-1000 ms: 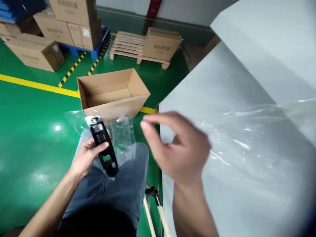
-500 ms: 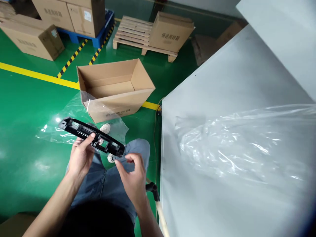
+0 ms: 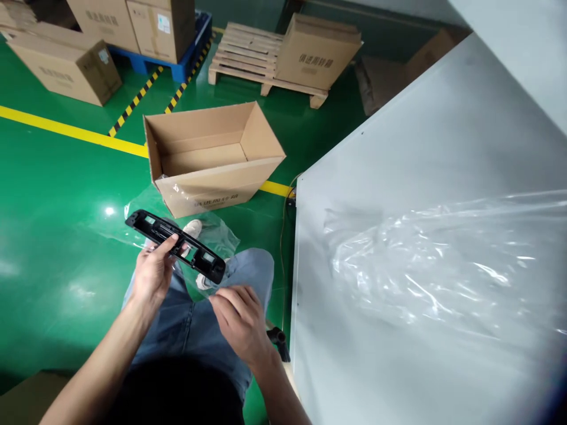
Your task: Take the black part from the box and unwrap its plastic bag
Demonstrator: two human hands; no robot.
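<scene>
My left hand (image 3: 153, 274) grips a long black plastic frame part (image 3: 175, 245) with cut-outs, held level above my lap. A clear plastic bag (image 3: 212, 242) hangs under and behind the part. My right hand (image 3: 239, 319) sits just below the part's right end with its fingers curled and pinched near the bag's lower edge. What the fingers hold is too small to make out. My jeans-clad legs (image 3: 208, 330) are underneath both hands.
An open empty cardboard box (image 3: 212, 156) stands on the green floor ahead. A white table (image 3: 398, 177) fills the right side, with a clear plastic sheet (image 3: 443, 260) lying on it. Sealed cartons and a wooden pallet (image 3: 261, 59) stand at the back.
My right hand came down from the table side to the part's right end. The black part turned from upright to lying level in my left hand.
</scene>
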